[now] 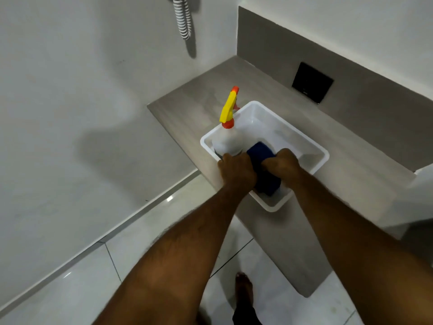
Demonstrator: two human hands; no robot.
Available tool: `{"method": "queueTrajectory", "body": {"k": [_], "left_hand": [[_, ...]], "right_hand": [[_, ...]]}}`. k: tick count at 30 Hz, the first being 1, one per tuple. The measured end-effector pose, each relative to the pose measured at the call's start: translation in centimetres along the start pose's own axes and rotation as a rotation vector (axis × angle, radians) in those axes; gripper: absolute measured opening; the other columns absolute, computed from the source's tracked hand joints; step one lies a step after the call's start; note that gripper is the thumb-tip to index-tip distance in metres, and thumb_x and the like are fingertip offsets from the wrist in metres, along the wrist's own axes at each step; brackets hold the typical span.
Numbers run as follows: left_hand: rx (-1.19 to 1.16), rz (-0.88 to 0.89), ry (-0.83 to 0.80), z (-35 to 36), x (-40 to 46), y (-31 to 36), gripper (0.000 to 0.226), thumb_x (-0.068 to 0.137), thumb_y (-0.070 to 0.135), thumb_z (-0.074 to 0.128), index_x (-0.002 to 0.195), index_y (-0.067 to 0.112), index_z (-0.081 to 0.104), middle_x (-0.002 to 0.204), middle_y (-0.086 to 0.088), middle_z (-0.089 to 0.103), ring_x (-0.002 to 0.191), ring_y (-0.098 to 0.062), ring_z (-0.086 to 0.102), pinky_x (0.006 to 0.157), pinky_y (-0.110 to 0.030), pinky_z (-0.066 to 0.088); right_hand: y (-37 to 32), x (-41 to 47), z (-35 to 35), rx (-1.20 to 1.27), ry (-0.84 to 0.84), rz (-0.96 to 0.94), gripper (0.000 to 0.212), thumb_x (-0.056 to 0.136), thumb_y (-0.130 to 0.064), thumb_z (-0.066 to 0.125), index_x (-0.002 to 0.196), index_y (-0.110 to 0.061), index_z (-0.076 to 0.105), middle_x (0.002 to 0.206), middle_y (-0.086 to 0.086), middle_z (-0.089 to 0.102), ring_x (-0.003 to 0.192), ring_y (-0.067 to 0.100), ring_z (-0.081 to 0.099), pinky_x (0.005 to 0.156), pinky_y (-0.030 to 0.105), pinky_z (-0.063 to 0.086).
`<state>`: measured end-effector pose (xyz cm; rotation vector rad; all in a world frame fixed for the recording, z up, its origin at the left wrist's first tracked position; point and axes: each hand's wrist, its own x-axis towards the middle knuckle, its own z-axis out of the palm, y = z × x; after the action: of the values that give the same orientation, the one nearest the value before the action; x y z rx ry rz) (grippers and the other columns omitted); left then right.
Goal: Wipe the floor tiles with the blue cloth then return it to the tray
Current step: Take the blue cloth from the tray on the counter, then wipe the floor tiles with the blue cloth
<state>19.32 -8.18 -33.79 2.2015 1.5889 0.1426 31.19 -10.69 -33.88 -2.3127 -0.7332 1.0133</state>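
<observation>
A white plastic tray (304, 141) stands on a grey tiled ledge (187, 106). Inside it lies the dark blue cloth (260, 153), folded, along the tray's near side. My left hand (236, 170) and my right hand (281, 164) are both closed on the cloth, one at each side, knuckles up. A white spray bottle (226, 139) with a yellow and orange trigger head stands upright in the tray's left corner, right beside my left hand. Glossy white floor tiles (89, 277) lie below the ledge.
A grey tiled back panel with a black flush plate (312, 82) rises behind the ledge. A coiled white hose (184, 17) hangs on the wall at the top. My bare foot (243, 287) stands on the floor tiles near the ledge's base.
</observation>
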Motion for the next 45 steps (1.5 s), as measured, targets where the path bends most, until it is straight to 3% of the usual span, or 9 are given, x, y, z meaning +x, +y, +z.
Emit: {"method": "queueTrajectory", "body": {"k": [5,9,13,20,28,32,35,40,45], "left_hand": [[-0.346,0.142,0.300,-5.2,-3.4,-2.2,0.015,0.081,0.022,0.064,0.089,0.013,0.072,0.086,-0.004,0.075,0.082,-0.022,0.068,0.084,-0.032,0.055],[-0.447,0.244,0.376,-8.0,-8.3,-9.1,0.021,0.083,0.018,0.062,0.099,0.014,0.074,0.086,0.000,0.077,0.078,-0.009,0.064,0.088,-0.028,0.044],[-0.404,0.074,0.336,-5.5,-12.5,-17.8,0.022,0.087,0.025,0.063,0.108,0.025,0.067,0.094,0.008,0.073,0.087,0.000,0.052,0.078,-0.024,0.050],[-0.038,-0.171,-0.023,11.3,-15.9,-36.7,0.064,0.092,0.039,0.056,0.137,-0.004,0.044,0.121,-0.023,0.064,0.111,-0.039,0.059,0.095,-0.046,0.049],[0.163,-0.242,-0.417,42.8,-15.6,-53.8,0.093,0.090,0.049,0.054,0.149,-0.009,0.012,0.158,-0.031,0.015,0.148,-0.044,0.009,0.121,-0.052,0.014],[0.156,-0.257,-0.413,56.0,-14.3,-59.1,0.102,0.087,0.053,0.057,0.149,-0.009,0.005,0.159,-0.033,0.006,0.149,-0.045,0.001,0.121,-0.055,0.009],[0.158,-0.291,-0.435,61.2,-13.2,-63.1,0.124,0.075,0.061,0.069,0.148,-0.008,-0.003,0.159,-0.033,-0.003,0.148,-0.045,-0.007,0.121,-0.056,0.004],[0.079,-0.340,-0.561,64.9,-12.7,-66.8,0.170,0.037,0.078,0.079,0.144,-0.006,-0.023,0.154,-0.035,-0.026,0.141,-0.048,-0.028,0.115,-0.059,-0.008],[-0.003,-0.404,-0.664,64.8,-12.1,-67.0,0.176,0.031,0.087,0.072,0.126,0.006,-0.053,0.127,-0.019,-0.064,0.119,-0.037,-0.059,0.109,-0.056,-0.022]], "right_hand": [[-2.8,-5.6,-1.5,0.310,-0.016,-0.128,0.035,0.069,-0.014,0.075,0.098,-0.019,0.057,0.088,-0.001,0.067,0.073,0.015,0.062,0.053,0.024,0.046],[-3.5,-11.6,0.9,0.494,-0.300,-0.162,0.042,0.069,-0.020,0.082,0.105,-0.022,0.061,0.099,0.005,0.074,0.085,0.026,0.073,0.062,0.038,0.062],[-2.3,-14.0,9.5,0.439,-0.444,-0.025,0.046,0.076,-0.017,0.080,0.117,-0.016,0.059,0.102,0.008,0.072,0.091,0.030,0.071,0.068,0.043,0.062],[8.4,-7.4,28.8,0.330,-0.508,0.257,0.036,0.086,0.005,0.062,0.120,-0.005,0.061,0.117,0.019,0.068,0.107,0.037,0.064,0.094,0.056,0.054],[32.5,9.8,50.8,0.121,-0.369,0.326,0.044,0.089,0.014,0.044,0.130,0.004,0.053,0.117,0.025,0.061,0.116,0.045,0.058,0.092,0.050,0.049],[41.3,16.0,57.4,-0.227,-0.229,0.061,0.028,0.088,0.004,0.054,0.112,-0.008,0.063,0.105,0.021,0.067,0.093,0.030,0.062,0.087,0.038,0.053],[45.8,20.3,59.7,-0.360,-0.186,-0.272,0.054,0.083,0.007,0.060,0.135,-0.008,0.055,0.129,0.017,0.064,0.112,0.019,0.057,0.094,0.022,0.041],[52.2,21.7,62.5,-0.844,-0.435,-0.506,0.076,0.088,-0.030,0.067,0.151,-0.008,0.031,0.162,0.029,0.004,0.149,0.048,0.001,0.121,0.058,0.011],[56.1,16.5,62.4,-0.689,-0.378,-0.519,0.051,0.096,-0.023,0.055,0.143,-0.005,0.047,0.161,0.022,0.024,0.148,0.044,0.016,0.115,0.063,0.025]]}}
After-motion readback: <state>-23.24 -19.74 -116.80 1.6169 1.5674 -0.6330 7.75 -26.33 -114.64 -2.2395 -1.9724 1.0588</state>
